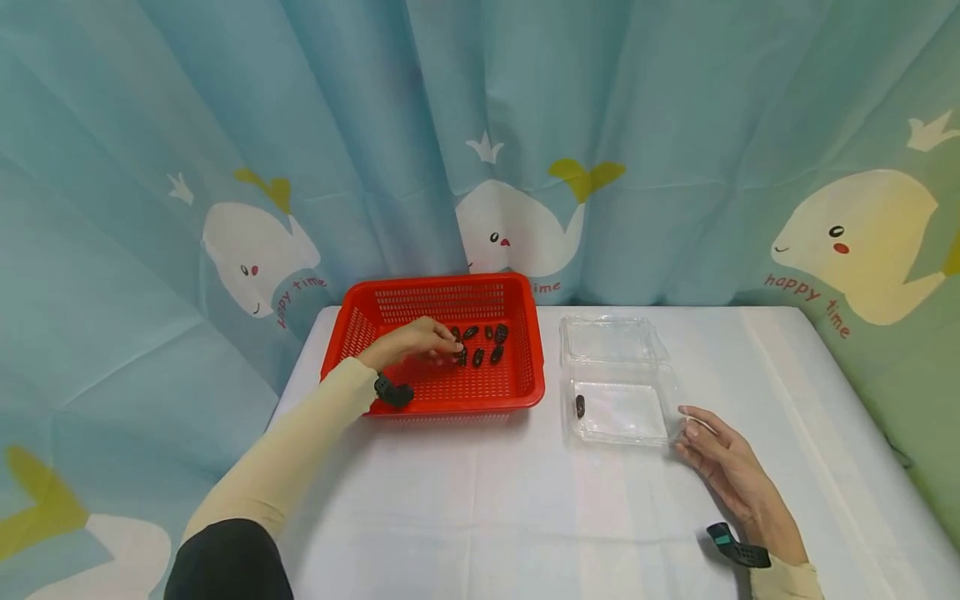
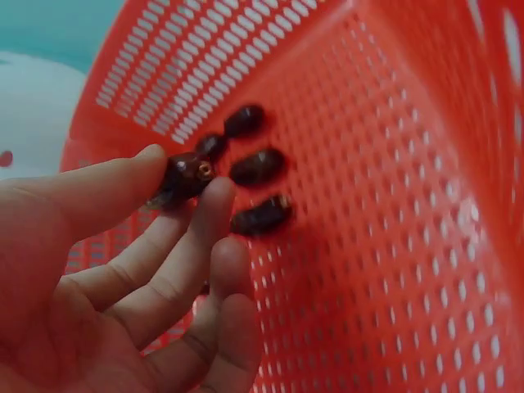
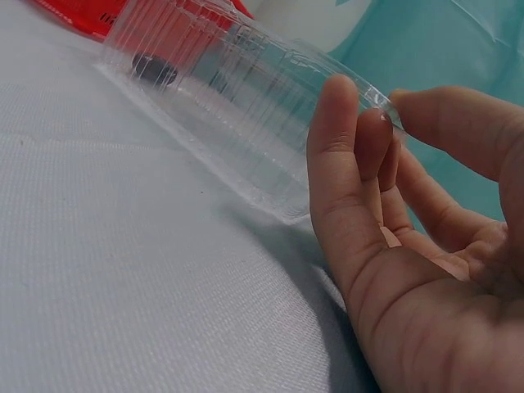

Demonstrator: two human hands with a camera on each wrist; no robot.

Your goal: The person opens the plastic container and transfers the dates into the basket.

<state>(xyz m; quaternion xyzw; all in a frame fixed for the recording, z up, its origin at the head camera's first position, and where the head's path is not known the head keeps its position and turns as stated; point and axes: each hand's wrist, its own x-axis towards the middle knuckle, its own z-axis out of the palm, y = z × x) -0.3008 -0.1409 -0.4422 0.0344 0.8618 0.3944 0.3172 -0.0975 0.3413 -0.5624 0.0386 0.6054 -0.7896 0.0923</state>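
My left hand (image 1: 416, 340) reaches over the near rim into a red plastic basket (image 1: 442, 396), pinching a dark brown date (image 2: 185, 177) between thumb and fingertips. Several more dates (image 1: 497, 355) lie on the basket floor, just beyond the fingers and to their right. To the right of the basket stands a clear plastic clamshell box (image 1: 618, 408) with its lid (image 1: 609, 340) folded back, away from me. One date (image 1: 581, 407) sits inside, against its left wall. At the box's near right corner, my right hand (image 1: 727, 471) pinches the rim between thumb and fingers.
A white cloth (image 1: 480, 508) covers the table under the basket and box. Behind the table's back edge hangs a blue curtain (image 1: 660, 233) with whale prints, and it continues along the left side. Dark bands sit on both wrists.
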